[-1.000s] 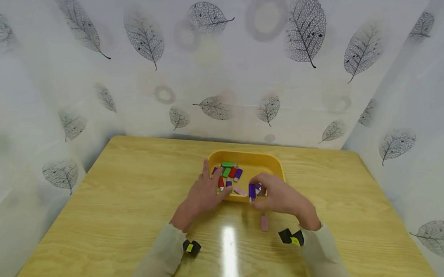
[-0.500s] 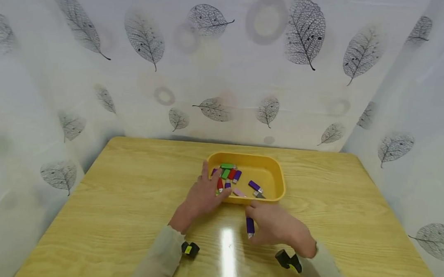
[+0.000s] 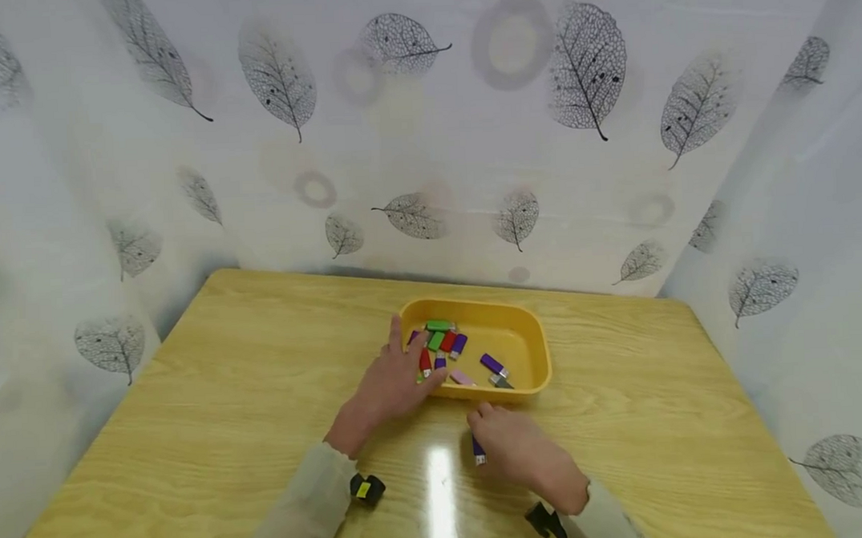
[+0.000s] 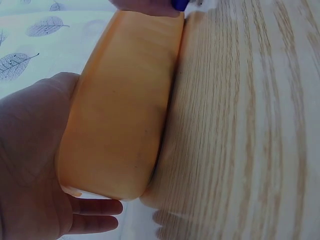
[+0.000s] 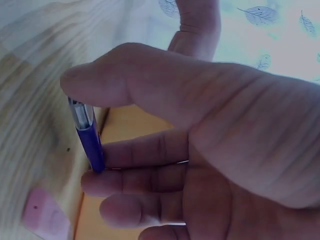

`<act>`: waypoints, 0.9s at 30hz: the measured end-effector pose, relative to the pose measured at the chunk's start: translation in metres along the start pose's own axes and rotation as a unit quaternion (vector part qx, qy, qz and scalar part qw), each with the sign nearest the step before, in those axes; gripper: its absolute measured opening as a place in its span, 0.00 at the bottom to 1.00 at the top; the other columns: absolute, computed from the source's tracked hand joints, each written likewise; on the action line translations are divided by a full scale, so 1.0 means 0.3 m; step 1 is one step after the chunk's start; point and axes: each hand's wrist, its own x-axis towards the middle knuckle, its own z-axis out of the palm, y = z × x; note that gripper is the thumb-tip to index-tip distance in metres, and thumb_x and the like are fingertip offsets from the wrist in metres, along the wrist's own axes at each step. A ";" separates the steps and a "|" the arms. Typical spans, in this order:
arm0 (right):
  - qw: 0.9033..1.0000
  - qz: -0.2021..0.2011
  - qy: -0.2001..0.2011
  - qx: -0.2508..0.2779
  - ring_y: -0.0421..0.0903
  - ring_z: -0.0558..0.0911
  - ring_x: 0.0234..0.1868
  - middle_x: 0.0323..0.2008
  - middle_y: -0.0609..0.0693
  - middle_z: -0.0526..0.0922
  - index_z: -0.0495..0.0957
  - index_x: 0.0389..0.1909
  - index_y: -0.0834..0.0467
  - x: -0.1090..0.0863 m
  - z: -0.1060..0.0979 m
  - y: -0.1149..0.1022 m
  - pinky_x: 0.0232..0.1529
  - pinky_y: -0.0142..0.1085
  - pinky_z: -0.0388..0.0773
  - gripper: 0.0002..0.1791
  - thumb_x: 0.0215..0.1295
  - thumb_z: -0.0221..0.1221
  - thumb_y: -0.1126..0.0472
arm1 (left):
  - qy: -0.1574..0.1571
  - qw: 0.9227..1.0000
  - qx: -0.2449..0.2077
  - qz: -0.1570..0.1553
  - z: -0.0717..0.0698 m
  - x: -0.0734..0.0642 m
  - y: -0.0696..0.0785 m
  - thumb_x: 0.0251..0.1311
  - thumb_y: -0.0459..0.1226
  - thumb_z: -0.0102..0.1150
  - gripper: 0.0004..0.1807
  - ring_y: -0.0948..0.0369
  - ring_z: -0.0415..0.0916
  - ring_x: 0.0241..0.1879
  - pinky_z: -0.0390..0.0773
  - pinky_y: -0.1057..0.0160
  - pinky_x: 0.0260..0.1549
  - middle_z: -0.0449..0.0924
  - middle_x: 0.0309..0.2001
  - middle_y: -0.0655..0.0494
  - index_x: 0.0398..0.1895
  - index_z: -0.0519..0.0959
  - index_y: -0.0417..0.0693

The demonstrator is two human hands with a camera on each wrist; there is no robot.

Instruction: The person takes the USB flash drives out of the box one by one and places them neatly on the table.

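Observation:
My right hand (image 3: 514, 446) is over the table just in front of the yellow tray (image 3: 533, 390). A purple USB flash drive (image 5: 90, 142) is pinched between its thumb, at the metal plug, and its fingers at the other end. Beside it on the table lies a pink flash drive (image 5: 46, 215), hidden under the hand in the head view. My left hand (image 3: 391, 383) rests at the tray's left front corner, fingers fairly straight and spread. In the left wrist view, two of its fingers lie along the tray's outer end.
Several flash drives, such as a green one (image 3: 437, 326), a red one (image 3: 425, 362) and a pink one (image 3: 462, 377), lie mostly in the tray's left half. Farther right are a purple one (image 3: 493, 365) and a grey one (image 3: 502, 382). Leaf-patterned curtain (image 3: 425, 141) surrounds the table (image 3: 275, 348).
My right hand has carried the purple flash drive from above the tray, over its front rim, toward me and down to the table. The left hand has stayed at the tray's corner.

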 end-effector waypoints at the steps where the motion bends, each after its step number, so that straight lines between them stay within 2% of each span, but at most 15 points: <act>1: 1.000 0.001 -0.006 -0.004 0.44 0.78 0.40 0.41 0.51 0.79 0.78 0.50 0.60 0.001 0.007 -0.004 0.42 0.37 0.80 0.28 0.52 0.73 0.49 | -0.001 1.000 -0.002 -0.001 0.003 -0.005 0.000 0.65 0.64 0.48 0.44 0.34 0.65 0.65 0.74 0.39 0.56 0.30 0.78 0.35 0.77 0.57 0.50; 8: 1.000 -0.010 -0.023 -0.006 0.47 0.78 0.45 0.45 0.52 0.80 0.78 0.52 0.59 0.008 0.053 -0.021 0.48 0.40 0.79 0.30 0.52 0.72 0.47 | -0.013 1.000 -0.006 -0.015 0.024 -0.035 -0.010 0.65 0.64 0.49 0.45 0.34 0.63 0.66 0.73 0.38 0.57 0.29 0.78 0.35 0.77 0.57 0.50; 13: 1.000 -0.003 -0.023 0.007 0.48 0.77 0.45 0.45 0.52 0.79 0.78 0.51 0.59 0.019 0.054 -0.002 0.49 0.41 0.79 0.29 0.51 0.72 0.48 | -0.008 1.000 -0.005 -0.008 0.020 -0.020 -0.009 0.65 0.65 0.48 0.45 0.35 0.63 0.67 0.73 0.39 0.58 0.29 0.79 0.37 0.78 0.56 0.51; 20: 1.000 0.004 -0.015 -0.006 0.47 0.76 0.43 0.44 0.52 0.79 0.79 0.49 0.59 0.032 0.027 0.009 0.48 0.41 0.78 0.30 0.50 0.73 0.46 | -0.006 1.000 -0.004 -0.007 -0.018 -0.005 0.004 0.65 0.63 0.49 0.44 0.35 0.64 0.66 0.73 0.40 0.57 0.29 0.78 0.35 0.78 0.56 0.50; 27: 1.000 0.005 -0.003 -0.019 0.49 0.77 0.45 0.44 0.52 0.79 0.80 0.47 0.60 0.014 0.019 0.016 0.51 0.43 0.78 0.29 0.49 0.73 0.46 | -0.014 1.000 -0.008 -0.007 -0.014 0.002 0.007 0.66 0.64 0.48 0.45 0.34 0.62 0.67 0.73 0.39 0.58 0.27 0.78 0.36 0.78 0.55 0.51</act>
